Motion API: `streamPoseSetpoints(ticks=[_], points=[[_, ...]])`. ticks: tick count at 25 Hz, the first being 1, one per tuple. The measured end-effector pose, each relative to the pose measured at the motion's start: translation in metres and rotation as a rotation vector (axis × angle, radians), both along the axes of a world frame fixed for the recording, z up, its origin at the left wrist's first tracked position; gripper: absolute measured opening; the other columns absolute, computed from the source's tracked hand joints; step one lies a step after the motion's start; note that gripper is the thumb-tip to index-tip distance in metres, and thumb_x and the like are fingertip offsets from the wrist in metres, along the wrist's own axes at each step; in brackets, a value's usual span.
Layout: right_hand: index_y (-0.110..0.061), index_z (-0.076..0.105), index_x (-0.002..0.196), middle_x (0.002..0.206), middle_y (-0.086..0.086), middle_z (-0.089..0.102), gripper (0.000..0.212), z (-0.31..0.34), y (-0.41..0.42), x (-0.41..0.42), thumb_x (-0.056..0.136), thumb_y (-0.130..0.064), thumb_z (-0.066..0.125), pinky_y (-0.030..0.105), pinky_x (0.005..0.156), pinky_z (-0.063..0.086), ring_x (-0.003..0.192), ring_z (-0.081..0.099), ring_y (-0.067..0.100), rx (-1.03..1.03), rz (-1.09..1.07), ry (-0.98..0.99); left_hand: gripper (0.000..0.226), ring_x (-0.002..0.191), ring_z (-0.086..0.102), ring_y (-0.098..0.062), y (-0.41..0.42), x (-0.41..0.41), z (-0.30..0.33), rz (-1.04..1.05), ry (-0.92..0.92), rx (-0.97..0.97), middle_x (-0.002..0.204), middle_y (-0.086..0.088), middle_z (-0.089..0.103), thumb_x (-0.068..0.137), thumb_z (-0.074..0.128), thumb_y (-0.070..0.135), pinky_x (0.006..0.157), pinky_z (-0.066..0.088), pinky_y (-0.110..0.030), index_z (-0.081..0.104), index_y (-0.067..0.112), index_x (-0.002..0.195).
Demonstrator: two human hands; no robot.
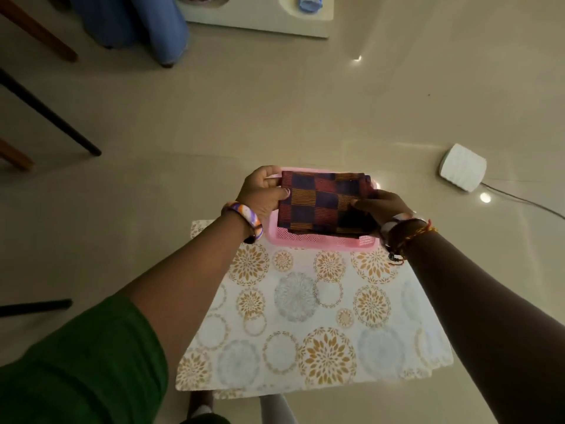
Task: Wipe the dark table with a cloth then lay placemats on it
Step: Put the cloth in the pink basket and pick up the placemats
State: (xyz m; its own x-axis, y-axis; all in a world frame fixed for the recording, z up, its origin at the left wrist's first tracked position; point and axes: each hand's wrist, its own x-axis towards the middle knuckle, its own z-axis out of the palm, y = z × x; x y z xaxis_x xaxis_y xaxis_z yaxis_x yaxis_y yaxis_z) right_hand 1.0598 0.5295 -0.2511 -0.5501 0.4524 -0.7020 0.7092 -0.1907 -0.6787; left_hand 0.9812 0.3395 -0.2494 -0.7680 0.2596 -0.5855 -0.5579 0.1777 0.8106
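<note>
- While both of my hands reach forward, the folded placemats (325, 205), a stack of checked cloth in purple, red and orange, sit between them, over the pink tray (318, 238).
- My left hand (264, 194) grips the stack's left edge, thumb curled over the top near the corner and fingers wrapped round the far side by the tray rim.
- My right hand (380, 206) pinches the right side of the stack, fingertips on top of the fabric (what lies under the palm is hidden).
- I cannot tell whether the stack is lifted clear of the tray or resting in it.
- Bangles ring both wrists; a green sleeve (82, 362) covers my left upper arm.
- Under the tray is a small counter (305, 316) covered by a white sheet printed with gold and grey floral circles; the tray sits at its far edge.
- Around it spreads a glossy beige floor (275, 117) with light glints.
- A white boxy device (463, 171) with a trailing cable lies on the floor, well apart to the right.
- Dark and wooden furniture legs (49, 114) slant in at the left, and blue fabric (146, 22) hangs at the top.
</note>
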Motion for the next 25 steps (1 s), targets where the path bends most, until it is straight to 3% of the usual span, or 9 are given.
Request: streamPoseSetpoints(ticks=[6,10,12,15,18,19,21,23,25], points=[[-0.008,0.054,0.128,0.121,0.015,0.060,0.043,-0.035,0.006,-0.016,0.087,0.002,0.055,0.041,0.093,0.050,0.109,0.059,0.033,0.195,0.185,0.009,0.038,0.090,0.060,-0.018,-0.027,0.012,-0.015,0.113,-0.089,0.058,0.099,-0.005,0.060,0.089,0.047,-0.011,0.076,0.052,-0.024,0.046,-0.003,0.126],[-0.012,0.051,0.128,0.124,0.012,0.057,0.041,-0.034,-0.018,0.012,0.088,-0.017,0.056,0.042,0.094,0.043,0.114,0.052,0.033,0.691,0.564,0.059,0.042,0.114,0.055,-0.028,-0.077,0.023,-0.033,0.279,0.150,-0.505,0.123,-0.010,0.058,0.087,0.059,0.004,0.087,0.045,-0.031,0.049,0.002,0.127],[-0.013,0.045,0.136,0.137,0.011,0.047,0.052,-0.029,-0.043,0.032,0.089,-0.032,0.059,0.045,0.104,0.034,0.127,0.041,0.031,0.791,0.790,0.151,0.063,0.123,0.048,-0.033,-0.112,0.042,-0.049,0.381,-0.087,-0.638,0.137,-0.017,0.047,0.081,0.070,0.021,0.096,0.040,-0.035,0.042,0.002,0.134],[-0.015,0.033,0.145,0.150,0.007,0.035,0.062,-0.041,-0.076,0.051,0.091,-0.035,0.056,0.043,0.115,0.016,0.140,0.028,0.027,0.897,1.115,0.091,0.083,0.093,0.055,-0.035,-0.150,0.075,-0.070,0.266,-0.521,-0.495,0.112,-0.019,0.056,0.055,0.080,0.057,0.086,0.042,-0.042,0.058,0.006,0.115],[-0.007,0.052,0.132,0.129,0.015,0.058,0.053,-0.060,-0.096,0.060,0.081,-0.006,0.066,0.050,0.104,0.036,0.120,0.054,0.035,1.054,1.133,0.127,0.068,0.114,0.047,-0.027,-0.167,0.085,-0.080,0.255,-0.504,-0.396,0.134,-0.011,0.049,0.069,0.076,0.043,0.105,0.034,-0.042,0.053,0.009,0.124],[-0.005,0.058,0.124,0.117,0.016,0.065,0.051,-0.064,-0.099,0.060,0.074,0.002,0.069,0.051,0.096,0.044,0.107,0.061,0.036,1.096,1.101,0.145,0.077,0.122,0.045,-0.027,-0.172,0.084,-0.082,0.254,-0.473,-0.373,0.137,-0.010,0.048,0.066,0.080,0.041,0.108,0.032,-0.042,0.050,0.007,0.128],[-0.005,0.064,0.111,0.101,0.016,0.070,0.046,-0.066,-0.102,0.057,0.068,0.007,0.070,0.047,0.082,0.051,0.091,0.067,0.036,1.148,1.077,0.148,0.104,0.119,0.051,-0.025,-0.179,0.084,-0.078,0.213,-0.472,-0.257,0.125,-0.007,0.060,0.034,0.092,0.046,0.103,0.037,-0.041,0.056,0.007,0.123],[-0.008,0.066,0.106,0.093,0.014,0.072,0.036,-0.059,-0.102,0.052,0.073,0.007,0.065,0.043,0.075,0.051,0.084,0.068,0.035,1.157,1.090,0.123,0.107,0.103,0.060,-0.019,-0.181,0.087,-0.074,0.136,-0.533,-0.084,0.103,-0.003,0.069,0.006,0.093,0.042,0.092,0.043,-0.036,0.065,0.013,0.104],[-0.011,0.066,0.109,0.092,0.012,0.072,0.032,-0.053,-0.102,0.046,0.082,0.004,0.059,0.041,0.073,0.052,0.085,0.068,0.034,1.163,1.077,0.109,0.107,0.111,0.057,-0.021,-0.182,0.093,-0.075,0.077,-0.598,-0.026,0.114,-0.005,0.065,0.008,0.094,0.035,0.098,0.041,-0.039,0.064,0.013,0.109]])
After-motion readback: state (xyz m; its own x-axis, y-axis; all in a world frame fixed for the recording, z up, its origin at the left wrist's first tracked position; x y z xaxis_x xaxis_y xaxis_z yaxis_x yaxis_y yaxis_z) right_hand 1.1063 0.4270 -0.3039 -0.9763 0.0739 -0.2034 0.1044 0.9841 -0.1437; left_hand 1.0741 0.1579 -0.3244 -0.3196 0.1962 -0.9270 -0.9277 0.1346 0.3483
